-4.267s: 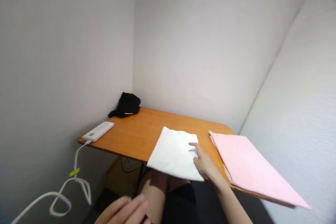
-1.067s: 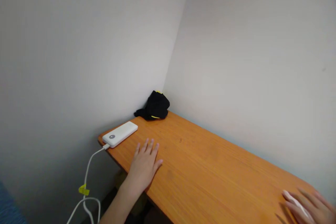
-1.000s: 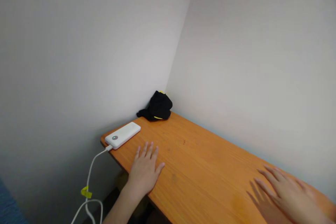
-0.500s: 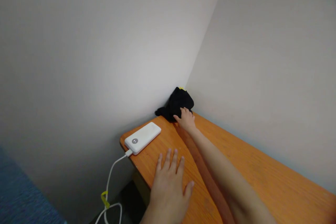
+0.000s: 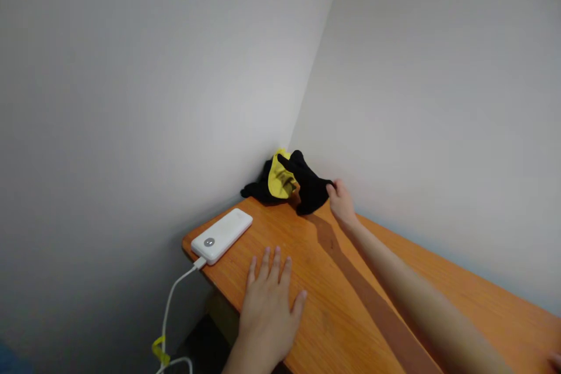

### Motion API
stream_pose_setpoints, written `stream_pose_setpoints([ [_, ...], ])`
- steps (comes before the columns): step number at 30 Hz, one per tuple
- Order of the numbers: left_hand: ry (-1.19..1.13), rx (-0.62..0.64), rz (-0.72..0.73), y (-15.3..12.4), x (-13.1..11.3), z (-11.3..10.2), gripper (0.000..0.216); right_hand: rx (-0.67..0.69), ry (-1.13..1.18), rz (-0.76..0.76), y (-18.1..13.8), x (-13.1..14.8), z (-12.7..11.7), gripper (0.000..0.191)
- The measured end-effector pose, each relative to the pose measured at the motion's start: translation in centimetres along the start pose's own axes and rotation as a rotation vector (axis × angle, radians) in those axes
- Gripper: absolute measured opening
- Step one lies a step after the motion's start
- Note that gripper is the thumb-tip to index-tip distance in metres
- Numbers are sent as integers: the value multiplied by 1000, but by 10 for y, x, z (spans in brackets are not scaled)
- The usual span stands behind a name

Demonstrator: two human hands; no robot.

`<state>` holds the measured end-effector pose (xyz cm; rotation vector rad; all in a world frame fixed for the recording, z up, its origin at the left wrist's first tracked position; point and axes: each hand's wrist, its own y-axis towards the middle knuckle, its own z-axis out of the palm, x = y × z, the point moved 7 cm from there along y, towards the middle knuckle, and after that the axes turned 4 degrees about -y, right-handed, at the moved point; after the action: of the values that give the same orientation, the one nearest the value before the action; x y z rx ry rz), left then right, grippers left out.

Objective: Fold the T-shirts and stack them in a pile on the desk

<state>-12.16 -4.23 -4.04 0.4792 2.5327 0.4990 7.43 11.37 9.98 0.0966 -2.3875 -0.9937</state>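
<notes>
A crumpled black cloth with a yellow part [image 5: 289,184] lies in the far corner of the orange wooden table [image 5: 350,304], against the two walls. My right hand [image 5: 340,203] reaches across the table and grips the cloth's right edge, lifting that edge a little off the tabletop. My left hand [image 5: 269,304] lies flat on the table near its front edge, fingers spread, holding nothing. It rests just right of a white power bank [image 5: 222,235].
The power bank sits at the table's left corner with a white cable [image 5: 173,304] hanging off the edge; a yellow tag is on the cable. Grey walls close in on the left and behind the table.
My right hand, which reached the cloth half a second ago, has closed on it and pulled it to the right, uncovering the yellow part. My left hand stays flat on the table.
</notes>
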Motion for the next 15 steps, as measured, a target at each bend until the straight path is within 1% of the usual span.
stream_pose_setpoints([
  [2, 23, -16, 11, 0, -1, -1, 62, -6, 30, -1, -46, -31, -55, 30],
  [3, 39, -24, 18, 0, -2, -1, 62, 1, 108, -11, -73, -46, -83, 31],
  [4, 57, -30, 27, 1, -3, -1, 61, 37, 169, -2, -101, -61, -109, 31],
  [6, 100, -41, 48, 2, -5, 0, 60, 183, 234, 52, -155, -88, -152, 31],
  [8, 149, -42, 69, 3, -6, 1, 60, 289, 223, 134, -202, -109, -189, 32],
  [9, 176, -38, 78, 4, -7, 3, 60, 295, 187, 170, -220, -117, -206, 34],
  [10, 204, -32, 86, 4, -7, 4, 60, 265, 128, 194, -234, -124, -223, 35],
  [12, 257, -21, 98, 5, -6, 8, 60, 110, -42, 202, -254, -128, -256, 37],
  [13, 279, -21, 103, 5, -6, 9, 60, 12, -136, 181, -262, -123, -270, 37],
  [15, 319, -42, 120, 5, -9, 8, 59, -149, -285, 108, -277, -98, -292, 33],
])
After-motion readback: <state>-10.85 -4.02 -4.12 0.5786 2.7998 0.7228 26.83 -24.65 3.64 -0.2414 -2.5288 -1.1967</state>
